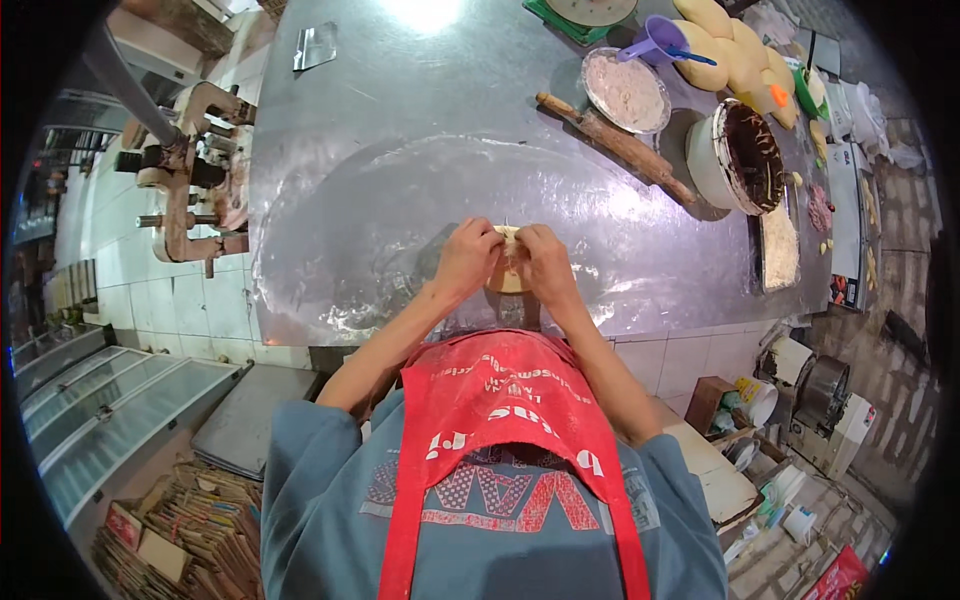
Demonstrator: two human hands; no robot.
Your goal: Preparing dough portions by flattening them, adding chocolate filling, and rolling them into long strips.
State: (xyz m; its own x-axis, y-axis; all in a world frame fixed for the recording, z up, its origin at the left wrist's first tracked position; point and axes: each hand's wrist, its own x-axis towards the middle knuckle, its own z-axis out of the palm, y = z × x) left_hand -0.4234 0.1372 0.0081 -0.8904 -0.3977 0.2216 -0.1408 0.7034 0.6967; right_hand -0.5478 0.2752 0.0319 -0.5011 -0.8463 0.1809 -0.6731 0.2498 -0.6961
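A pale flattened piece of dough (pixel 508 278) lies on the steel worktop (pixel 370 230) near its front edge, between my hands. My left hand (pixel 465 260) pinches its upper left edge with bent fingers, and my right hand (pixel 542 262) grips the upper right, fingers curled over it. The fingertips partly hide the dough's top. Flour smears surround it on the metal. Up and to the right lie a wooden rolling pin (pixel 630 150), a bowl of flour (pixel 625 88) and a white bucket (pixel 710 165) smeared inside with dark brown paste.
Beyond are a purple jug (pixel 660 38), braided-looking dough pieces (pixel 720 60), a scale (pixel 565 25) and a shallow tray (pixel 778 250). A small silver sheet (pixel 315 46) lies back left. Heavy machinery (pixel 190 185) stands beside the worktop's left edge. Below are cardboard stacks (pixel 170 525) and equipment (pixel 820 400).
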